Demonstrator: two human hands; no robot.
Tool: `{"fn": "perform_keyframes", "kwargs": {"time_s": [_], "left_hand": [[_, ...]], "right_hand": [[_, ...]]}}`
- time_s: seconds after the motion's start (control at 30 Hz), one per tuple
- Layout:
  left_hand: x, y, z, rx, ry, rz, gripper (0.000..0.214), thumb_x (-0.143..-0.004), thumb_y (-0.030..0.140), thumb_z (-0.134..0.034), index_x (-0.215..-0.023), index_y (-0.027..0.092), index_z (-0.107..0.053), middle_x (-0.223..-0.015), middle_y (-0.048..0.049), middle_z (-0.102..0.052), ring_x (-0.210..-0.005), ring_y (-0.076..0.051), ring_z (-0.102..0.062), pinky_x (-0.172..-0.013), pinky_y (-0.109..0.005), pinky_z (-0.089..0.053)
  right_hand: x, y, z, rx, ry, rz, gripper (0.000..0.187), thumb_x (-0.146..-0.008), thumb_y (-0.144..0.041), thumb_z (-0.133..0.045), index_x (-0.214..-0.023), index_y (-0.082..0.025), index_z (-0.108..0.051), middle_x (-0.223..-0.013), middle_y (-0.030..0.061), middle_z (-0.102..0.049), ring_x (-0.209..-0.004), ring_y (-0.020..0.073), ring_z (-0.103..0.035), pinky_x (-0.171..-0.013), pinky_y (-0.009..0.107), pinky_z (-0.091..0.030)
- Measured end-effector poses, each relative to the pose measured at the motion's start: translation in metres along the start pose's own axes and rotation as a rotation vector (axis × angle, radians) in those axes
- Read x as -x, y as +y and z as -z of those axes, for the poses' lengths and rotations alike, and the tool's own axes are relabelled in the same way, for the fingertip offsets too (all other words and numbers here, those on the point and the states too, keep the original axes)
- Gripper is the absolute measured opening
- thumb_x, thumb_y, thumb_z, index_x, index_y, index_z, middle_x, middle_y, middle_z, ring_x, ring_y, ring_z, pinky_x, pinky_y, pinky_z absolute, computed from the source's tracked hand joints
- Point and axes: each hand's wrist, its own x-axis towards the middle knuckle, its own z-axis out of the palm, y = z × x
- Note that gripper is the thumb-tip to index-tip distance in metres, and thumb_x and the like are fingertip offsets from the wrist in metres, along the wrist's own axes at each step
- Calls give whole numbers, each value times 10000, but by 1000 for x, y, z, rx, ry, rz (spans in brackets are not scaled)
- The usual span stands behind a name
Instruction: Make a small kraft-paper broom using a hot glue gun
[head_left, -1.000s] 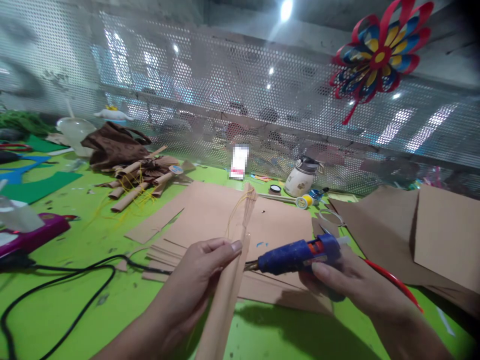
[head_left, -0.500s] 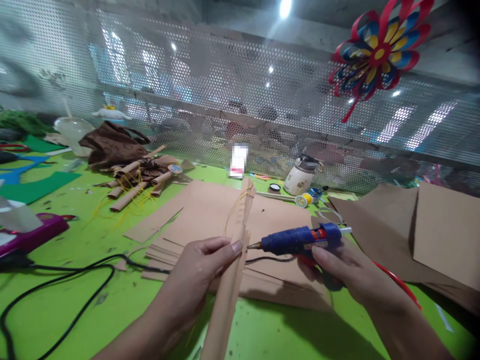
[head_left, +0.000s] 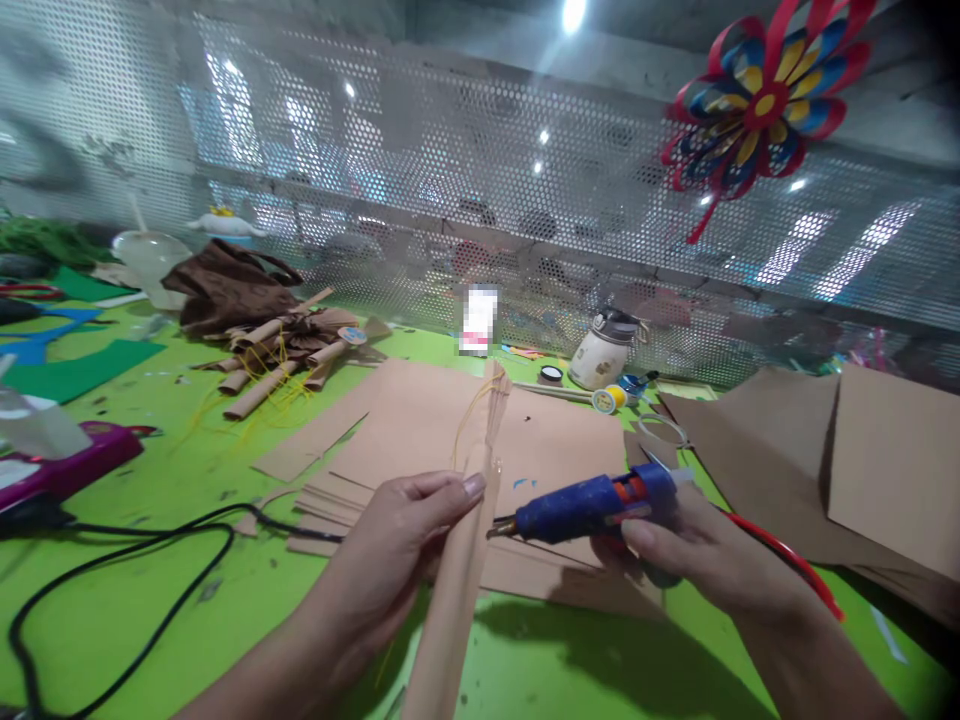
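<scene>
My left hand (head_left: 405, 545) is closed round a long pleated strip of brown kraft paper (head_left: 459, 590) that stands upright, with yellow threads at its top end. My right hand (head_left: 697, 560) grips a blue hot glue gun (head_left: 592, 505). Its metal nozzle points left and sits right at the edge of the paper strip, just below my left thumb. Both hands hover over a stack of brown paper sheets (head_left: 420, 420) on the green table (head_left: 135, 590).
A black cord (head_left: 127, 545) loops across the table at the left. Rolled paper tubes and brown cloth (head_left: 262, 350) lie at the back left, a white pot (head_left: 600, 355) and yellow thread spool at the back. Big brown sheets (head_left: 862, 460) lie right. A perforated metal screen bounds the back.
The glue gun's nozzle lifted away from the paper strip, then dropped back down to its edge. My left hand and the strip stayed in place.
</scene>
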Motion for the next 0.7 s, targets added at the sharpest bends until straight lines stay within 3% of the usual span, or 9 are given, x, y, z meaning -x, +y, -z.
{"fn": "perform_keyframes", "kwargs": {"time_s": [0.37,0.7], "left_hand": [[0,3,-2,-2,32,-34,206,-647,277,-784,-575,130,-659,-512,2,-566,-463,-88,-443,-482,-202,-316],[-3,0,2,-139,17,-70,234,-676,341,-756,-676,116,-692,-641,-46,-632,-619,-150,-555,-583,-242,-379]], "right_hand": [[3,-3,5,73,-2,-43,410,-900,-526,-484,-802,-144,-597,-702,42,-544,-615,123,-445,-543,254,-323],[2,-5,-1,92,3,-54,394,-880,-514,-525,-814,-140,-631,-726,50,-561,-667,145,-489,-575,254,-377]]}}
